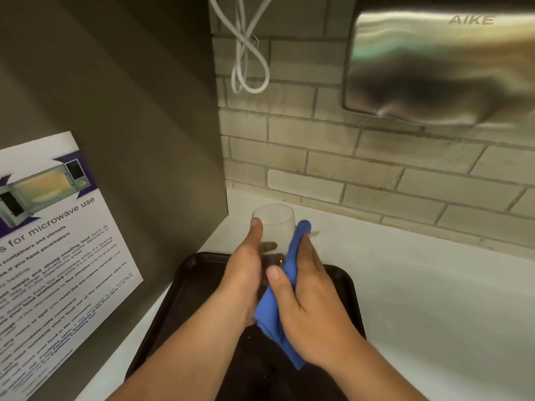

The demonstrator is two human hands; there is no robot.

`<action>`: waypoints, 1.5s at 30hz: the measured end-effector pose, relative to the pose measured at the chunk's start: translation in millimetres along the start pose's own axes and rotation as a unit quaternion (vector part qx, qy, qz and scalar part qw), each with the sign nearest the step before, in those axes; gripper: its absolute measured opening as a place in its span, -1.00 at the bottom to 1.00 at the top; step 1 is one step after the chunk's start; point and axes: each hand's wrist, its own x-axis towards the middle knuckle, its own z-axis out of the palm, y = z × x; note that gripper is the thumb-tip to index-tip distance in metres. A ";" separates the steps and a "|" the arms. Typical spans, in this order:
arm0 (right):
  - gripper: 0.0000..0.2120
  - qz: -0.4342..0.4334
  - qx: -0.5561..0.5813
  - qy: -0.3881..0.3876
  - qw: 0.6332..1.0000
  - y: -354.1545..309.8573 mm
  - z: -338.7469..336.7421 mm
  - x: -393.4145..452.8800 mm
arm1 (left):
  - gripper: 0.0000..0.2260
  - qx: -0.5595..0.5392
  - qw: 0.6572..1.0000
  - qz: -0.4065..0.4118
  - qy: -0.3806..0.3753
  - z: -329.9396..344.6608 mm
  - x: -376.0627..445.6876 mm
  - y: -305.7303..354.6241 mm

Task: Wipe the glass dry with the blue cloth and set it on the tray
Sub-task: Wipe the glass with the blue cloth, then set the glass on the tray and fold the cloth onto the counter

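A clear drinking glass [275, 224] is held above the far end of a dark tray [185, 282], its open rim pointing away from me. My left hand [243, 273] grips its left side, thumb lying along the wall. My right hand [307, 302] presses a blue cloth [289, 273] against the right side of the glass, and the cloth hangs down past my palm. The lower part of the glass is hidden between my hands.
The tray rests on a white counter [419, 285] in a corner. A grey side panel with a microwave-use notice [55, 256] stands at left. Behind is a brick wall [376, 169] with a steel hand dryer [440, 65] and a looped white cable [246, 53].
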 end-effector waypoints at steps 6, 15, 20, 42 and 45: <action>-0.39 0.051 0.221 0.061 0.972 -19.1 -21.1 40.8 | -0.28 0.014 0.983 0.109 -0.148 -0.3 -6.9 5.7; -0.51 0.213 0.588 -0.029 0.779 16.8 -11.5 39.2 | -0.58 0.162 0.889 0.424 -0.056 -6.5 6.8 9.0; -0.33 0.275 0.572 0.013 0.773 45.8 -8.1 30.6 | -0.53 0.159 0.896 0.414 -0.009 -54.5 20.5 0.6; -0.48 0.220 0.474 -0.068 0.850 28.3 -52.9 45.1 | -0.36 0.643 0.641 0.332 -0.255 38.1 -16.2 52.5; -0.50 0.198 0.511 -0.060 0.834 27.7 -72.4 41.1 | -0.62 0.609 0.668 0.332 -0.268 62.5 -10.2 58.1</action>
